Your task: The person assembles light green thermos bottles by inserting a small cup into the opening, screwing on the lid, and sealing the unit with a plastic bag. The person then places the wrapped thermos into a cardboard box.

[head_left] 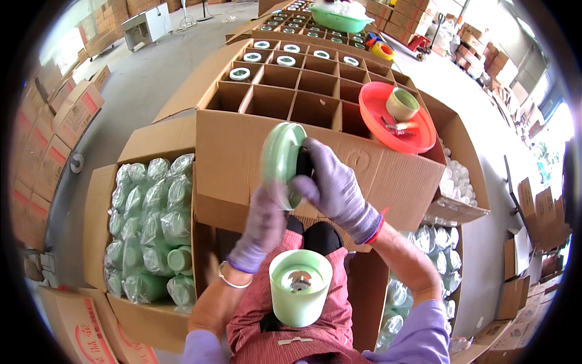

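My gloved right hand grips a black part, like a handle, on the side of a shiny pale green rounded vessel. The vessel is held up tilted before the large carton. Close against its lower side, my gloved left hand is smeared by motion, so its fingers are not clear. A pale green open cylinder stands between my thighs on the red-striped apron, with a shiny metal piece down inside it.
Ahead stands a divided carton, several cells holding items with pale green tops. A red basin with a green cup rests on its right corner. Bagged green parts fill a carton at left; clear-wrapped parts lie at right.
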Demonstrator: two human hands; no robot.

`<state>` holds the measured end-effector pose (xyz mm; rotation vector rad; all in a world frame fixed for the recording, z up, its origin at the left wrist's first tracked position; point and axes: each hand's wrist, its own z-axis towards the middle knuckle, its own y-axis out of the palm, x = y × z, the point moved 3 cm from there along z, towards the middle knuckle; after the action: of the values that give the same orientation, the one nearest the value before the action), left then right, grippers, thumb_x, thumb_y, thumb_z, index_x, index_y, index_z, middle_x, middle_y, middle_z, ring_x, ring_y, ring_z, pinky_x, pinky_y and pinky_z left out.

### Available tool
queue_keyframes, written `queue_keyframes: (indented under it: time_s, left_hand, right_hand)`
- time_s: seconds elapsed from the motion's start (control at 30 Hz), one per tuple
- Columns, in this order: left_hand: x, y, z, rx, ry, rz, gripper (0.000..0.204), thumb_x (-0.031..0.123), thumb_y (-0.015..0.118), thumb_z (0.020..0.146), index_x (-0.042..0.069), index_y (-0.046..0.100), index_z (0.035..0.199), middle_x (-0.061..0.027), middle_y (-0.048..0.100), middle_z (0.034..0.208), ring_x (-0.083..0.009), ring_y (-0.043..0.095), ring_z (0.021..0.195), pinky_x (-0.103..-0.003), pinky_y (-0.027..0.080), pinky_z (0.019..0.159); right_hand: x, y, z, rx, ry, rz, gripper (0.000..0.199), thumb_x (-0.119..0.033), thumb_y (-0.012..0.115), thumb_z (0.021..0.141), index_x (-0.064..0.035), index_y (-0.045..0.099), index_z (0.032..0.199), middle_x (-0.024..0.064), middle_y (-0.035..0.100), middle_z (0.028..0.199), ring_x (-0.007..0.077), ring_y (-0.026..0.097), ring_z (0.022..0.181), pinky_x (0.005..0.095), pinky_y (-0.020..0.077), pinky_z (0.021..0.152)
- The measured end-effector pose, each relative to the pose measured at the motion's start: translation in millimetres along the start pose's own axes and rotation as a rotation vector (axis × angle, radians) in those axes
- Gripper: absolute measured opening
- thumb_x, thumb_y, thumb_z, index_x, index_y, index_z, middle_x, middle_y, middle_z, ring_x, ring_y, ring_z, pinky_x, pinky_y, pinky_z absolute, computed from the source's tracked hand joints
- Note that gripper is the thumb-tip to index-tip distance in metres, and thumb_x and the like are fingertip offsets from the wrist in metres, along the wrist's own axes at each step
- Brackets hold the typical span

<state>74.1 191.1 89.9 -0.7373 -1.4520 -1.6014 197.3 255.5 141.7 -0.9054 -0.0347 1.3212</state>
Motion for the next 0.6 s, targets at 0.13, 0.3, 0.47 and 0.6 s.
queue_keyframes:
  time_s: [0.13, 0.3, 0.47, 0.6]
  left_hand:
    - [19.5, 20.3, -17.1, -0.278, 0.894, 1.162, 0.070, 0.040, 0.081, 0.069, 0.015, 0.061, 0.131, -0.0156, 0.051, 0.141, -0.0407, 0.046, 0.126, -0.052, 0.039, 0.106]
    - [-7.9, 3.6, -36.8, -0.326, 0.425, 0.632, 0.058, 0.038, 0.070, 0.088, 0.005, 0.056, 0.134, -0.0148, 0.053, 0.140, -0.0296, 0.054, 0.121, -0.042, 0.045, 0.103]
    - [-26.6, -5.5, -57.9, -0.158, 0.181, 0.516, 0.055, 0.038, 0.043, 0.105, -0.001, 0.038, 0.143, -0.0165, 0.049, 0.139, -0.0236, 0.052, 0.127, -0.040, 0.047, 0.105]
    - [-17.9, 19.2, -69.5, -0.069, 0.106, 0.468, 0.060, 0.039, 0.053, 0.100, -0.002, 0.044, 0.142, -0.0176, 0.041, 0.148, -0.0307, 0.047, 0.129, -0.042, 0.044, 0.105]
  right_hand:
    - [26.6, -2.9, -67.5, -0.200, 0.201, 0.659, 0.056, -0.020, 0.077, 0.081, -0.0036, 0.053, 0.130, 0.0163, 0.060, 0.119, 0.0258, 0.065, 0.092, 0.0372, 0.0539, 0.076]
    - [42.2, -3.7, -101.1, -0.473, 0.267, 0.620, 0.068, -0.015, 0.080, 0.075, -0.0026, 0.050, 0.134, 0.0159, 0.061, 0.122, 0.0297, 0.057, 0.120, 0.0377, 0.0471, 0.103]
    - [-11.8, -4.1, -97.9, -0.238, -0.131, -0.290, 0.082, -0.019, 0.083, 0.074, 0.0002, 0.041, 0.141, 0.0245, 0.044, 0.136, 0.0406, 0.058, 0.113, 0.0434, 0.0539, 0.092]
    - [-18.4, -4.4, -101.4, -0.086, 0.447, 0.324, 0.047, -0.011, 0.064, 0.090, -0.0003, 0.049, 0.132, 0.0240, 0.061, 0.114, 0.0375, 0.064, 0.101, 0.0389, 0.0544, 0.082]
